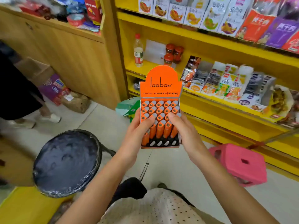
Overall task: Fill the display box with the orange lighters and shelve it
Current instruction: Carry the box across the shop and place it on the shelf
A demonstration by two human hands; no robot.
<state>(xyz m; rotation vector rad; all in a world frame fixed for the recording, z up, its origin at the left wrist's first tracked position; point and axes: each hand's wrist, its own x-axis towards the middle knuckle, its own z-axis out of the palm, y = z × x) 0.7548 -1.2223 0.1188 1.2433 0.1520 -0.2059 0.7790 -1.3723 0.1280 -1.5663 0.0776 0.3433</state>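
An orange display box (160,86) with a tall "laoban" header card is held up in front of me, tilted back. Several orange lighters (160,109) with grey tops fill its upper rows, and the lower lighters (159,130) stand higher than the rest. The bottom row shows black slots with grey ends. My left hand (137,133) grips the box's left side, thumb lying across the lighters. My right hand (184,131) grips the right side, thumb pressed on lighter tops.
Yellow shelves (210,39) with snack packets, jars and a bottle (138,50) rise ahead and to the right. A round dark stool (66,162) stands at lower left, a pink plastic stool (239,164) at right. Another person's legs (24,101) are at far left.
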